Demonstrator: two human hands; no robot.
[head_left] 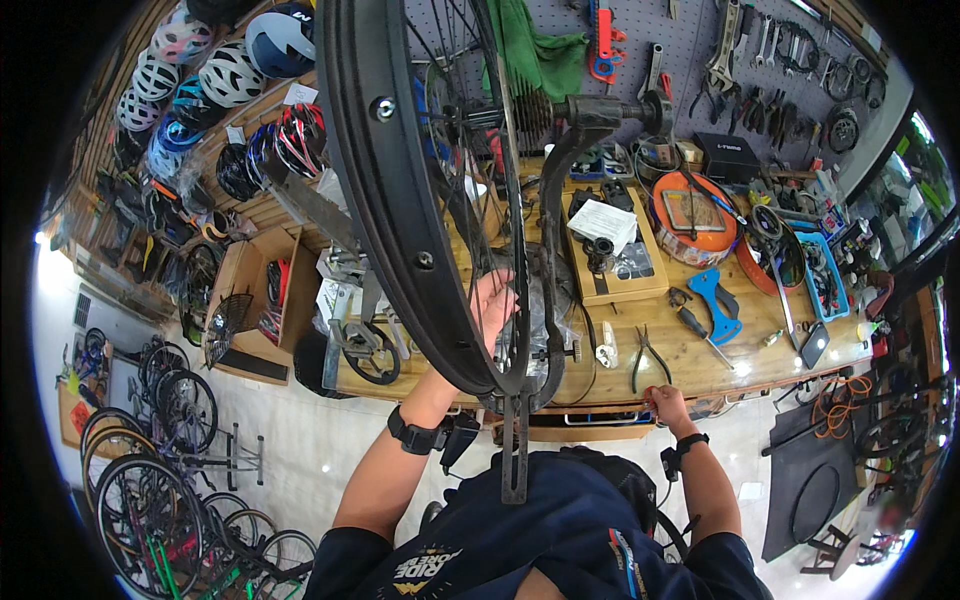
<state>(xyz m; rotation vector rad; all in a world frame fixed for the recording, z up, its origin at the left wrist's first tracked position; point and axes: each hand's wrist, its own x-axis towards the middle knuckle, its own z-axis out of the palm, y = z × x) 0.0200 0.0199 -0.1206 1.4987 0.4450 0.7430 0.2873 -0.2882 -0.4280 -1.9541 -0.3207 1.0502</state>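
A black bicycle wheel (375, 200) stands upright in a dark metal truing stand (553, 190), its rim large and close in view. My left hand (492, 303) reaches in among the spokes, fingers bent and closed at the wheel; the rim partly covers it. At the front edge of the wooden workbench (610, 378), my right hand (668, 403) has its fingers pinched together. A small red bit shows at those fingertips, too small to name. Just beyond that hand lie dark-handled pliers (650, 358), opened out.
A blue tool (714, 308) and a screwdriver (705, 335) lie at the right, near a phone (815, 344). Behind them are an orange round tray (690, 218) and a cardboard box (620, 270) with parts. Helmets (232, 75) hang left; bicycles (160, 500) stand on the floor.
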